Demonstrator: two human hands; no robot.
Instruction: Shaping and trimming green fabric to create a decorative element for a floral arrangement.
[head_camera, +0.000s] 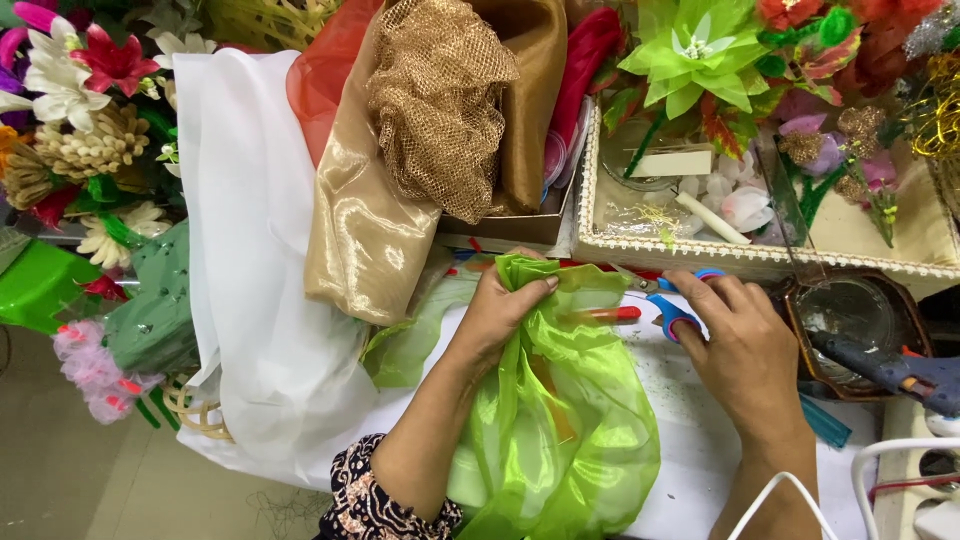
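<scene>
Gathering the green organza (560, 420) at its top edge, we bunch it with our left hand (500, 305), whose grip is clenched on a pinch of the sheer cloth. That cloth lies on the white bench (700, 440) and hangs toward us over its near edge; we take it as our landmark. Just right of the cloth's gathered top, our right hand (745, 350) rests on the blue-handled scissors (672, 312), fingers curled over the handles; we cannot tell whether that grip has closed on them or only lies upon them.

We judge the step in hand to be holding the cloth bunched while the cutting tool is taken up. The next move, as we read it, calls for a firm hold on the scissors and a steady pinch so the slippery fabric does not spread.

Counting: one green cloth, one pair of scissors, two hands. Left of the green cloth lies one white fabric (250, 250); behind it, one gold satin piece (365, 240) and one gold mesh (440, 100). Behind and to the right stands one lace-trimmed tray (750, 255), and right of the cloth, past our right hand, lies one glue gun (890, 370) across a dark dish (850, 310). Artificial flowers crowd the far edges, too many to count surely.
</scene>
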